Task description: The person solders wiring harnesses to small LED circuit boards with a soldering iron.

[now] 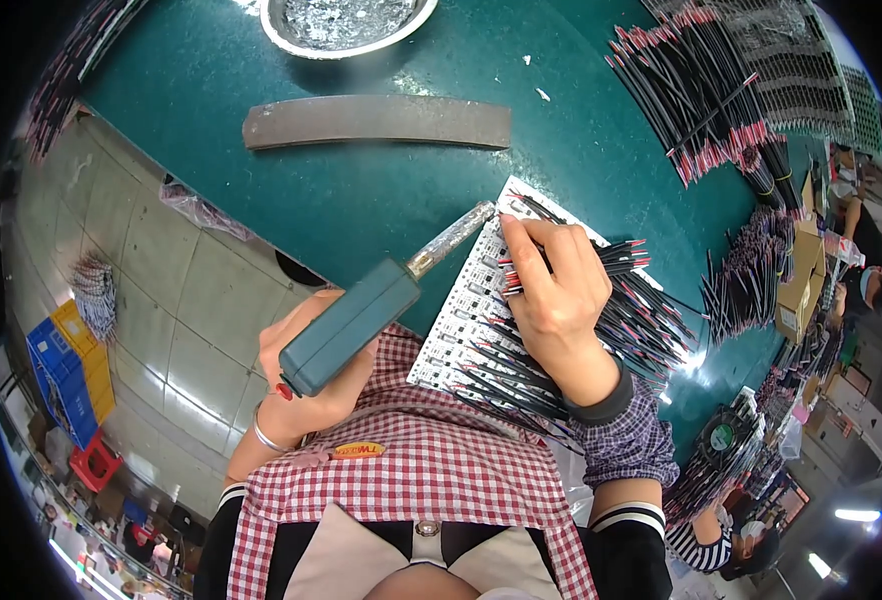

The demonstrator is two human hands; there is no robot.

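Observation:
My left hand (336, 400) is wrapped round the dark green, boxy handle of a soldering gun (353, 325). Its metal barrel slants up to the right, and the tip is at the edge of a white circuit board panel (439, 352), close to my right fingertips. My right hand (561, 285) is over the panel's upper part, its thumb and forefinger pinched at the board on a thin wire, mostly hidden by the fingers. Many black wires (646, 320) with red and white ends run off the panel to the right, partly under my right hand.
Beyond the panel, a curved grey metal bar (381, 122) lies on the green table (201, 95), with a round metal bowl (346, 50) behind it. Wire bundles (696, 95) and a cardboard box (799, 280) stand at the right. Blue and yellow crates (69, 370) are on the floor at left.

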